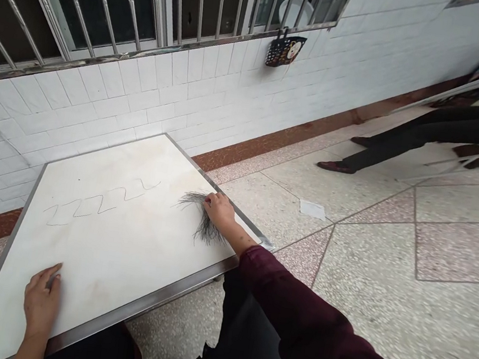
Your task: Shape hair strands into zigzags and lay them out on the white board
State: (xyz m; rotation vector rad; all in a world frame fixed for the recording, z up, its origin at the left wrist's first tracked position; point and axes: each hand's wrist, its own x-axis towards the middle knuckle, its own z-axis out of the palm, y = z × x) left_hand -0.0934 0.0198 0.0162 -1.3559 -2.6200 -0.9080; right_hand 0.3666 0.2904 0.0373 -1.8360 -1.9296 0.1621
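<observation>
A loose heap of thin dark wire-like strands (pixel 207 225) lies near the right edge of the white table (pixel 120 264). My right hand (pixel 220 212) is over the heap, its fingers pinched together on some of the strands. Across the left and middle of the tabletop runs a row of thin, bent zigzag strands (pixel 104 205), one of them reddish in part. My left hand (pixel 41 301) rests on the table near its front left, thumb and index finger apart, with nothing visible between them.
A tiled wall (pixel 136 88) with a barred window (pixel 122 2) stands behind the table. From the bars hangs a dark basket (pixel 284 50). At right, a person's legs (pixel 410 132) stretch over the floor, near a white scrap (pixel 312 209).
</observation>
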